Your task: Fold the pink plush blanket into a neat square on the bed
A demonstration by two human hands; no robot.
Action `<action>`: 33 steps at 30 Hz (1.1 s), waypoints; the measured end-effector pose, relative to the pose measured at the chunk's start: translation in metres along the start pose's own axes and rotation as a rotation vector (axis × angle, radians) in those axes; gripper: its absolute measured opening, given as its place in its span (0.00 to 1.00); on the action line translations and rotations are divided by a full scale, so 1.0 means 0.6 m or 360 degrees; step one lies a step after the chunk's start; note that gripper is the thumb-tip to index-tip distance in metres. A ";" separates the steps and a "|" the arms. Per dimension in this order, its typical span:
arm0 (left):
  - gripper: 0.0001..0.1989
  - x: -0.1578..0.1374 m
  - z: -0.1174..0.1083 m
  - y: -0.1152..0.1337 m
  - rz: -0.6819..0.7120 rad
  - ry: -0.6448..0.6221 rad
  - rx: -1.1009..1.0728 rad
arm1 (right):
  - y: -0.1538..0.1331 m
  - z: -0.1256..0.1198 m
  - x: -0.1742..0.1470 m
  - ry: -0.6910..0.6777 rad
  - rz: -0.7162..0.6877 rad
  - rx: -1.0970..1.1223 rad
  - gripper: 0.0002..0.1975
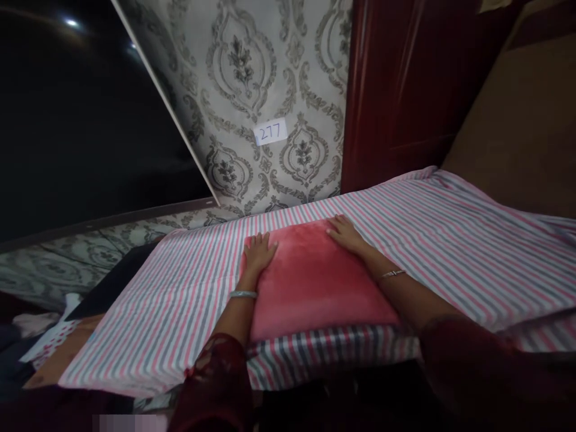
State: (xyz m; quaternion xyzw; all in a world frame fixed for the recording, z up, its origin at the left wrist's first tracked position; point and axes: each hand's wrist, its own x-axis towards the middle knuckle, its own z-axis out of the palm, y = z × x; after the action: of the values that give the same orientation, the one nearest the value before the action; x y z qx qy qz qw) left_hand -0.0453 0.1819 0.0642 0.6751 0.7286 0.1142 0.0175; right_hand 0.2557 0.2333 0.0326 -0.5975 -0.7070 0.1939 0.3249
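A pink, plush-looking folded cloth (310, 276) lies flat in a rough rectangle on a striped sheet (180, 300). My left hand (260, 251) rests on its far left corner, palm down with the fingers spread. On the far right corner lies my right hand (345, 233), also flat, its fingers stretched out toward the wall. Neither hand grips anything. The cloth's near edge reaches the front of the surface, where the striped sheet hangs down.
A large dark screen (90, 120) stands at the left. Patterned wallpaper (243, 60) with a paper label (270, 131) reading 277 is behind. A dark red wooden panel (400, 90) and a brown board-like surface (522, 120) rise at the right. Clothes (36, 324) lie at the lower left.
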 end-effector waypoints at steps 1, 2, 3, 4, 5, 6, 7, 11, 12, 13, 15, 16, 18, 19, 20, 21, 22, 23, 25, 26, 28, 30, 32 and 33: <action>0.28 0.001 -0.007 -0.008 -0.0022 0.0018 -0.0031 | 0.012 -0.012 -0.013 0.0064 0.0050 0.0086 0.28; 0.25 0.001 -0.014 -0.018 -0.0055 0.0057 -0.0055 | 0.025 -0.024 -0.029 0.0129 0.0113 0.0174 0.28; 0.23 0.001 -0.021 -0.028 -0.0094 0.0101 -0.0068 | 0.038 -0.034 -0.047 0.0186 0.0184 0.0264 0.27; 0.22 0.000 -0.027 -0.038 -0.0142 0.0134 -0.0076 | 0.051 -0.042 -0.064 0.0230 0.0256 0.0356 0.26; 0.22 -0.002 -0.031 -0.046 -0.0198 0.0161 -0.0084 | 0.061 -0.047 -0.080 0.0260 0.0320 0.0449 0.25; 0.22 -0.005 -0.034 -0.054 -0.0249 0.0176 -0.0091 | 0.068 -0.049 -0.094 0.0276 0.0371 0.0543 0.23; 0.22 -0.008 -0.037 -0.060 -0.0299 0.0194 -0.0103 | 0.073 -0.049 -0.104 0.0283 0.0405 0.0641 0.21; 0.21 -0.030 -0.043 -0.074 -0.0437 0.0245 -0.0150 | 0.063 -0.043 -0.116 0.0206 0.0461 0.1063 0.14; 0.20 -0.036 -0.044 -0.077 -0.0462 0.0248 -0.0157 | 0.058 -0.043 -0.116 0.0160 0.0473 0.1173 0.14; 0.20 -0.042 -0.045 -0.080 -0.0480 0.0248 -0.0164 | 0.054 -0.045 -0.116 0.0105 0.0485 0.1280 0.13; 0.18 -0.052 -0.048 -0.087 -0.0494 0.0242 -0.0175 | 0.047 -0.051 -0.118 -0.0018 0.0505 0.1466 0.13; 0.18 -0.056 -0.049 -0.090 -0.0493 0.0236 -0.0182 | 0.044 -0.055 -0.121 -0.0078 0.0513 0.1541 0.13; 0.18 -0.061 -0.051 -0.096 -0.0487 0.0221 -0.0196 | 0.041 -0.063 -0.128 -0.0176 0.0519 0.1654 0.13; 0.19 -0.061 -0.051 -0.098 -0.0487 0.0214 -0.0204 | 0.039 -0.066 -0.133 -0.0207 0.0513 0.1696 0.13; 0.20 -0.061 -0.052 -0.098 -0.0488 0.0210 -0.0214 | 0.037 -0.068 -0.137 -0.0228 0.0500 0.1732 0.14; 0.21 -0.060 -0.053 -0.098 -0.0492 0.0208 -0.0223 | 0.036 -0.068 -0.139 -0.0233 0.0478 0.1766 0.14; 0.22 -0.057 -0.054 -0.096 -0.0499 0.0210 -0.0232 | 0.035 -0.068 -0.141 -0.0220 0.0456 0.1785 0.15; 0.24 -0.054 -0.055 -0.094 -0.0505 0.0216 -0.0244 | 0.034 -0.066 -0.140 -0.0194 0.0439 0.1785 0.16; 0.26 -0.043 -0.059 -0.085 -0.0517 0.0195 -0.0241 | 0.032 -0.062 -0.131 -0.0139 0.0428 0.1734 0.18; 0.27 -0.036 -0.061 -0.080 -0.0526 0.0158 -0.0213 | 0.032 -0.060 -0.123 -0.0120 0.0431 0.1692 0.19; 0.29 -0.019 -0.066 -0.068 -0.0553 0.0067 -0.0129 | 0.031 -0.057 -0.104 -0.0111 0.0431 0.1600 0.21; 0.30 0.001 -0.072 -0.059 -0.0584 0.0009 -0.0054 | 0.028 -0.055 -0.081 -0.0107 0.0406 0.1514 0.21; 0.29 0.022 -0.075 -0.052 -0.0598 0.0018 -0.0026 | 0.027 -0.053 -0.057 -0.0087 0.0372 0.1407 0.21; 0.29 0.032 -0.076 -0.050 -0.0600 0.0026 -0.0012 | 0.027 -0.051 -0.045 -0.0072 0.0356 0.1351 0.20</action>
State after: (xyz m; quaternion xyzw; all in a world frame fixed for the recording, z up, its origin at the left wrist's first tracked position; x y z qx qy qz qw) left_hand -0.0844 0.1926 0.1052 0.5255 0.8420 0.1171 0.0353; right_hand 0.2903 0.2069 0.0378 -0.4797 -0.5025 0.5142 0.5030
